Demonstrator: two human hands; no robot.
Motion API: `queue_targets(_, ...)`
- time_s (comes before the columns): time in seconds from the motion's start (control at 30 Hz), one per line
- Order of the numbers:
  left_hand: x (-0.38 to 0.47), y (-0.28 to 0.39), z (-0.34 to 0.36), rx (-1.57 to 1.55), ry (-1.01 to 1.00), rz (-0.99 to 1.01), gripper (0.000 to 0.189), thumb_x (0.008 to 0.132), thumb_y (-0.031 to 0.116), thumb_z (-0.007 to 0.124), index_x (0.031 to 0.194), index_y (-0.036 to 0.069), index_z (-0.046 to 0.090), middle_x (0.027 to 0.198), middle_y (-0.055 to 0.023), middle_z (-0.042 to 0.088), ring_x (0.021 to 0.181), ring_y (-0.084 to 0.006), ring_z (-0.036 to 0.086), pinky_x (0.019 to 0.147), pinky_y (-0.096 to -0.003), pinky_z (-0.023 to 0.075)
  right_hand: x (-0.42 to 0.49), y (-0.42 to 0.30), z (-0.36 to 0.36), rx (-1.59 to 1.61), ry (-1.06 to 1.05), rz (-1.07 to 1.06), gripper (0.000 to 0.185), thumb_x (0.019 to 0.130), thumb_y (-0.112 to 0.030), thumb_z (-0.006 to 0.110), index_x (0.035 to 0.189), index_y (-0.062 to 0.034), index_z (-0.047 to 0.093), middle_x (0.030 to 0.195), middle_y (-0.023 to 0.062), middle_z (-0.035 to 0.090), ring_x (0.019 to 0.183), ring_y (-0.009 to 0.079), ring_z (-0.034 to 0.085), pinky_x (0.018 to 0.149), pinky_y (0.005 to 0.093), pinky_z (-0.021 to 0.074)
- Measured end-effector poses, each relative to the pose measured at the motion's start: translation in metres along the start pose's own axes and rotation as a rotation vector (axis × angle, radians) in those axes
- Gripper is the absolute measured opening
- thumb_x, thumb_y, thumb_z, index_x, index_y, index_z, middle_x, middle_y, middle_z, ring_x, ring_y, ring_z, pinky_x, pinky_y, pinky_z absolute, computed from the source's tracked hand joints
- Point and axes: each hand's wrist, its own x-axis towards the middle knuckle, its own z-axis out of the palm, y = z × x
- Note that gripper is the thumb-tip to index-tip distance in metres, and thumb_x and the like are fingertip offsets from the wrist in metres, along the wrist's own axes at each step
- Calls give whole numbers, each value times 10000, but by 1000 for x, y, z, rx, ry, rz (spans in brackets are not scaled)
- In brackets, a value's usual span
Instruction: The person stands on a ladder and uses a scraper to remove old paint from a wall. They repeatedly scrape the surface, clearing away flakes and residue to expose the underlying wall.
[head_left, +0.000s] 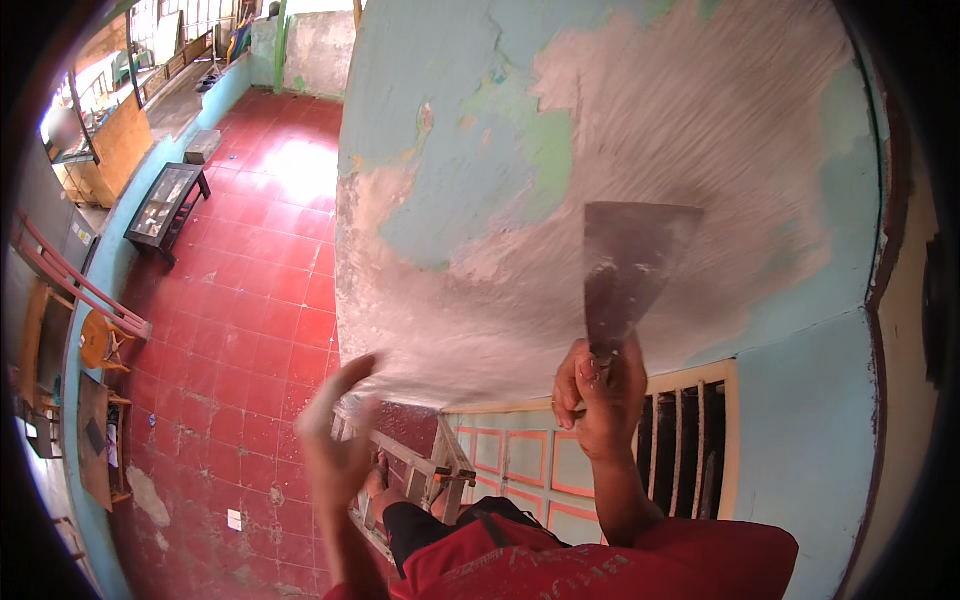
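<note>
My right hand (604, 397) grips the handle of a wide putty knife (634, 255), its blade pointing up in front of the wall. Dusty residue marks the blade; whether its edge touches the wall I cannot tell. Behind it, the wall (465, 172) shows peeling blue and green paint around a large bare patch of greyish plaster (675, 112) streaked with strokes. My left hand (337, 427) is raised near the wall's left edge, blurred, fingers apart and holding nothing. Below me, my feet are on a wooden stepladder (409, 446).
A door with orange-edged panels (525, 457) and a barred vent (682, 442) lie below the plaster. Far down at left spreads a red tiled floor (247, 300). Along a low blue wall stand a black glass-topped table (166, 206) and an orange stool (101, 339).
</note>
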Motion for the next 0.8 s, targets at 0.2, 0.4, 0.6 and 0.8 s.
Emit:
queue_targets(0.2, 45, 51, 110, -828, -225, 45, 323, 978, 169, 515, 1195, -61, 582, 1125, -180, 657, 1025, -219, 651, 881, -312, 507, -8, 27, 16, 136, 131, 112, 362, 1024, -336, 435, 1075, 16, 500, 692, 64, 491, 541, 115, 487, 421, 231, 401)
queue_targets(0.4, 65, 56, 137, -972, -328, -190, 381, 1011, 304, 514, 933, -40, 660, 758, -85, 691, 471, -43, 538, 384, -183, 385, -7, 49, -13, 405, -100, 206, 491, 1033, -447, 330, 901, -4, 495, 602, 49, 437, 415, 93, 399, 355, 220, 320)
queue_targets(0.6, 64, 67, 155, -970, -155, -133, 448, 1011, 291, 514, 806, -81, 657, 662, -121, 656, 610, -188, 668, 557, -296, 552, 0, 42, -5, 142, 143, 299, 547, 1032, -484, 301, 764, -37, 467, 535, 17, 412, 398, 70, 383, 355, 223, 285)
queue_targets(0.8, 73, 85, 149, -936, -100, -136, 465, 1006, 292, 525, 750, -76, 646, 640, -123, 650, 575, -184, 657, 543, -302, 547, 12, 22, 4, 18, 212, 255, 529, 1037, -461, 290, 740, -53, 450, 516, -2, 391, 386, 70, 372, 351, 233, 271)
